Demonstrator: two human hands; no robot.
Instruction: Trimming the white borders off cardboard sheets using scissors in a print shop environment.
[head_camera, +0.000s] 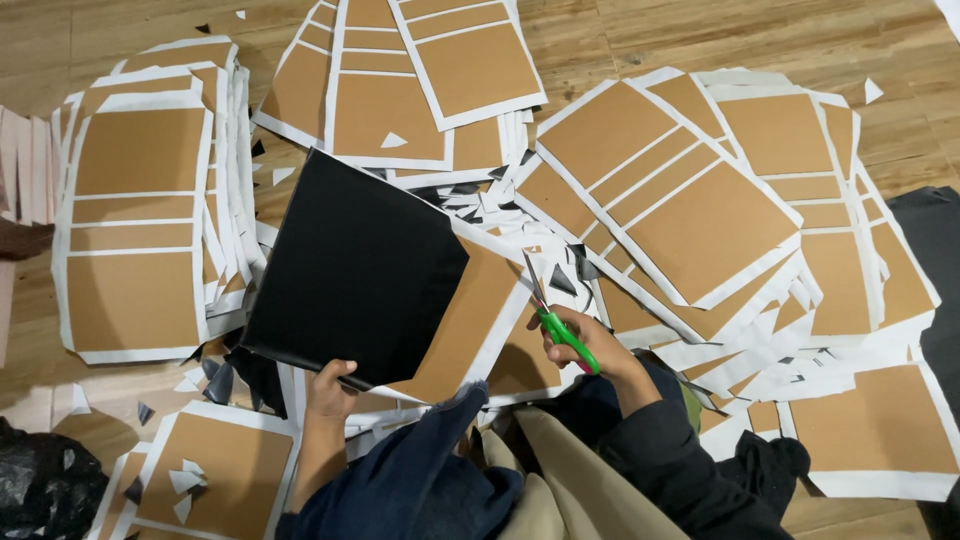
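Wooden floor (650, 35) lies under heaped brown-and-white card sheets (690, 200); left hand (330, 385) pinches a black-covered board (370, 270), right hand (585, 340) grips green scissors (560, 330).

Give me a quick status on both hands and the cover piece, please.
Left hand grips black-faced cover board at its lower edge. Right hand holds green-handled scissors, blades open near board's corner. Offcuts and stacked boards all around.

packages: none | labels: none | signs: none | screens: none in view
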